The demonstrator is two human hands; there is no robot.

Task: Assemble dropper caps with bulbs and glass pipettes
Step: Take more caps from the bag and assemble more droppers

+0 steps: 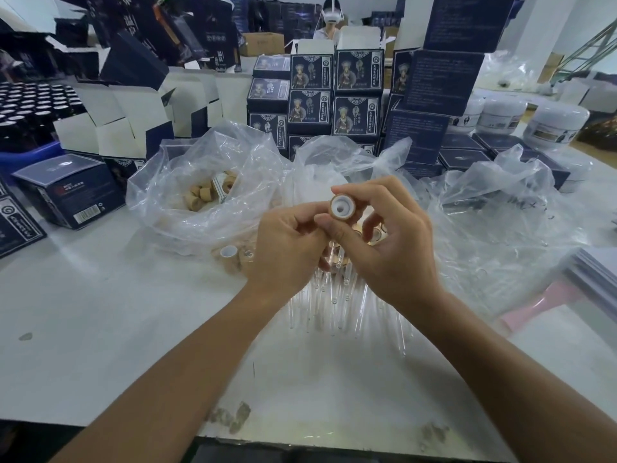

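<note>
Dropper cap [341, 205] sits pinched in the right hand [384, 235], white holed underside facing the camera, while the left hand [287, 242] curls just beside it, nearer the glass pipettes [334, 295] fanned out below on the table [100, 312].

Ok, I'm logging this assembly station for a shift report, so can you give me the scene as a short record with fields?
Held part: tan wooden dropper cap with white plastic insert, open end facing the camera
Right hand: pinches the cap
Left hand: fingers curled beside the cap; contents unclear
Below the hands: clear glass pipettes lying on the white table
Left bag: clear plastic bag holding more tan caps
Loose cap on the table
</note>
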